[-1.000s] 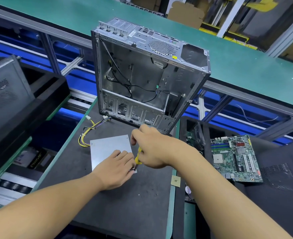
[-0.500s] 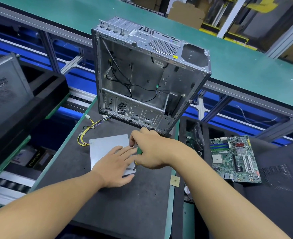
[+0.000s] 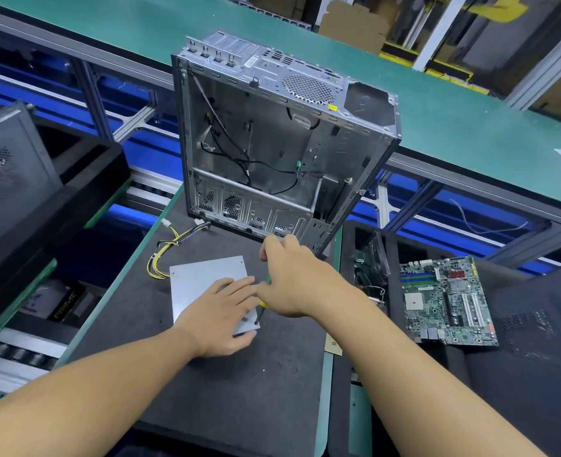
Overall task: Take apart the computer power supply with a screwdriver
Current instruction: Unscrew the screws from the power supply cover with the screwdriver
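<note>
This is a factory floor, an electronics teardown line by the look of it. A gutted desktop computer case [image 3: 282, 143] stands open on a dark foam work mat [image 3: 239, 390]. Behind the case a long green conveyor belt [image 3: 454, 133] runs on aluminium framing [image 3: 470, 184]. Right of the case lies a bare motherboard [image 3: 447, 301]. Left of it sits another grey case [image 3: 5, 173], with roller track [image 3: 18, 354] lower down. Cardboard boxes [image 3: 355, 24] show far behind.
</note>
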The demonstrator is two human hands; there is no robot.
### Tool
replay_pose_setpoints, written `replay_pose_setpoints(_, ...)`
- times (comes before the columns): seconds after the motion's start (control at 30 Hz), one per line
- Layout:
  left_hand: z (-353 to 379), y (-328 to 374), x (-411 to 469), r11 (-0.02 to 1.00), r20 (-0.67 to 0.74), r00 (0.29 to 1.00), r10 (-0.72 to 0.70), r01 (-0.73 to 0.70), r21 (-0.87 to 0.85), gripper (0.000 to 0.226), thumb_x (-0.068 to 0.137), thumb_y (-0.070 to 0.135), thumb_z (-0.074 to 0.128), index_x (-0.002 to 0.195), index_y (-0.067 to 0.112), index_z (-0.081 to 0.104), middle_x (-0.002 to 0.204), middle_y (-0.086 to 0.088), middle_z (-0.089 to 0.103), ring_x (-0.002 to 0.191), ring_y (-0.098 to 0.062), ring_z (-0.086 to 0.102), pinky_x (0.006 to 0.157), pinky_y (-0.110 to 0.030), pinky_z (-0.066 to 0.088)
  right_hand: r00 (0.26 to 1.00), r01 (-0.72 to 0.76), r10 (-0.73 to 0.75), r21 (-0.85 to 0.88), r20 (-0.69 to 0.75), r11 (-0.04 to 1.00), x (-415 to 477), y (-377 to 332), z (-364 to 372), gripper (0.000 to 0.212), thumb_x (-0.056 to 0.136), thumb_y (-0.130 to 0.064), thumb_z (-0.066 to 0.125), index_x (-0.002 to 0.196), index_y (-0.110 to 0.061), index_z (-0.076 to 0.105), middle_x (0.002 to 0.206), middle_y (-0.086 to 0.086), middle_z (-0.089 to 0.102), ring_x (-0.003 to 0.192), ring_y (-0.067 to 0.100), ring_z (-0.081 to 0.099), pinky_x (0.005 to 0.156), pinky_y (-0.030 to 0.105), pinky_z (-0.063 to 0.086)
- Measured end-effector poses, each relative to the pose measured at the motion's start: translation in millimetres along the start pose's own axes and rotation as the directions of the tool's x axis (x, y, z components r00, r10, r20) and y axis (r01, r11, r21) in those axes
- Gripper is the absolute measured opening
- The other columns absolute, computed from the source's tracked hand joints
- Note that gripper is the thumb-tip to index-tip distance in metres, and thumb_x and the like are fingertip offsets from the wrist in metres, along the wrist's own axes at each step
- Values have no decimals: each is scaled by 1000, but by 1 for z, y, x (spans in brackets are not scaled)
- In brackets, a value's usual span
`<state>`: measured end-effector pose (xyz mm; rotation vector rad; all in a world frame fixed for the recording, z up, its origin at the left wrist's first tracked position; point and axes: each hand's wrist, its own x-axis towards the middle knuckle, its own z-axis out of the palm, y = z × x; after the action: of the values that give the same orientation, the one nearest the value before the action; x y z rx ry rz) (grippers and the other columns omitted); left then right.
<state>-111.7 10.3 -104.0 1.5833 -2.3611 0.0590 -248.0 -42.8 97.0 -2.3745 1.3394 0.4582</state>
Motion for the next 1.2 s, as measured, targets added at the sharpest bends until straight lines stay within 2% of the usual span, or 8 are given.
replay_pose_setpoints(0.17,-1,0,1,999,137,990,-37,42,-31,47,87,58,47,122,27,55,144,7,49,141,-18,37,115,-40,30,994,-44,36,-84,-101,996,-1,1,4,29,104,-43,31,106,-14,32,93,6,49,81,32,50,60,36,31)
replay_pose_setpoints(0.33,-1,0,0,1000,88,996,-11,11,3,38,82,59,55,94,24,62,125,4,61,132,-21,49,108,-43,41,996,87,-87,38,18,995,0,1,0,22,93,-11,47,113,-17,38,114,3,43,104,24,36,76,37,36)
replay_pose_setpoints(0.43,3,-1,1,999,70,997,-25,24,25,39,82,61,51,93,25,64,120,5,62,132,-18,44,111,-40,34,996,74,-78,71,48,995,-3,-2,-1,23,93,-22,48,114,-19,38,115,2,38,113,24,34,80,39,39)
replay_pose_setpoints(0.6,-1,0,1,999,-47,999,24,-25,-22,33,75,57,62,90,28,56,115,5,59,120,-20,52,101,-40,45,997,68,-71,-96,-29,993,-4,-3,2,16,105,-30,34,106,-14,35,99,9,46,82,33,49,67,41,44)
replay_pose_setpoints(0.8,3,0,0,999,28,999,-19,18,28,33,79,60,56,80,27,63,114,6,63,126,-16,47,107,-38,35,988,128,-131,40,77,991,-2,-2,-1,25,91,-17,48,113,-22,37,118,1,38,110,24,34,80,40,42)
replay_pose_setpoints(0.9,1,0,1,1000,-10,1000,-8,8,14,31,77,59,59,82,28,63,104,8,66,119,-15,47,105,-36,34,996,83,-83,2,16,997,-3,-4,2,30,95,-35,48,117,-19,36,117,5,39,107,31,44,74,41,42)
replay_pose_setpoints(1.03,-1,1,1,1000,-38,999,11,-12,-27,34,73,57,65,92,30,56,112,7,62,118,-20,52,102,-37,34,998,29,-31,-38,-50,999,-1,-4,4,26,104,-42,32,104,-16,31,86,4,48,81,33,52,63,40,37)
replay_pose_setpoints(1.2,-3,1,1,1000,30,999,-9,10,-26,36,76,57,61,97,29,64,121,7,63,128,-20,52,105,-38,31,988,108,-108,7,109,994,3,1,-2,33,95,-14,43,126,-22,36,122,5,39,104,25,39,78,42,42)
